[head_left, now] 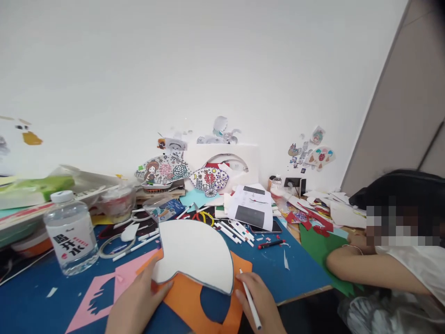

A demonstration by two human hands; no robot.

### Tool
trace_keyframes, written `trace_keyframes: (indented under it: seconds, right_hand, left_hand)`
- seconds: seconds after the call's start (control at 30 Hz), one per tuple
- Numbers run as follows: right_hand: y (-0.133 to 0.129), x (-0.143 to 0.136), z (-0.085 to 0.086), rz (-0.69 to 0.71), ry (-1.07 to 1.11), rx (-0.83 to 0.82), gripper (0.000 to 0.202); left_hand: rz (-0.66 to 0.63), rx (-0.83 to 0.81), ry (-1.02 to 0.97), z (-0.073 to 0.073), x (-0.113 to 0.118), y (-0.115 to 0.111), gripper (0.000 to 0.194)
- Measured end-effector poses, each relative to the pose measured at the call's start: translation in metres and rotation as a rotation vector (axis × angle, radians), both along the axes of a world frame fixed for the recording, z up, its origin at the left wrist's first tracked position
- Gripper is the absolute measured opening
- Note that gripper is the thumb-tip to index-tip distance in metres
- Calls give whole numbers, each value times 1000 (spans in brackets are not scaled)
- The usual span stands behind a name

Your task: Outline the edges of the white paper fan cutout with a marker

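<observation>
A white fan-shaped paper cutout (194, 253) with a dark outlined edge lies over orange paper (184, 299) in front of me. The orange sheet has a round hole through which the blue table shows. My left hand (137, 297) grips the cutout's lower left corner, with the thumb along its bottom edge. In my right hand (260, 301) is a white marker pen (251, 301), slanting with its far end near the orange sheet's right side. The fingertips of this hand touch or nearly touch that sheet. Pink paper (92, 297) with cut-out shapes lies at the left.
A water bottle (71, 236) stands at the left. Several white markers (236, 232), a red-and-black pen (271, 244) and a phone (267, 226) lie behind the cutout. Decorated fans (209, 181) lean near the wall. At the right, another person's arm (361, 269) rests by green paper (316, 246).
</observation>
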State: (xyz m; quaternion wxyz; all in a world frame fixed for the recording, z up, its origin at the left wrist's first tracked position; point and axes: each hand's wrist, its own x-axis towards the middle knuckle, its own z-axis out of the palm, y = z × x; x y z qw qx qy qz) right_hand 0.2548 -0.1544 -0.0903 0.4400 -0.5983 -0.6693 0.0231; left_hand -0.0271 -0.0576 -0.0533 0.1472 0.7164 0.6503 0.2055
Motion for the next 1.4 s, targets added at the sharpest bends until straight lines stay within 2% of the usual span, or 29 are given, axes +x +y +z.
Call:
trace_keyframes:
  seconds: [0.13,0.23,0.37,0.57,0.73,0.87,1.03,1.23,1.4]
  right_hand:
    - [9,6,1,55,20,-18,26]
    - [18,9,-2,63,50,-31,29]
    - [29,10,0,25,127,3,29]
    - [50,8,19,40,374,111,28]
    - [81,0,32,81,533,211,32]
    - [98,-11,37,121,595,257,34]
    - [110,-16,37,134,631,272,35]
    - [116,-13,27,133,663,250,39]
    - [109,-18,27,150,699,239,42]
  left_hand:
    - [0,-10,-15,15,10,6,74]
    - [-6,-44,-34,21,18,9,69]
    - [35,78,-111,21,27,3,62]
    - [178,118,-198,15,38,-11,65]
    - [89,227,-286,-4,36,-2,68]
    - [65,154,-360,-15,31,8,70]
    - [76,123,-365,-14,29,10,66]
    - [49,99,-311,-6,31,3,48]
    - [-36,161,-517,-12,26,8,55]
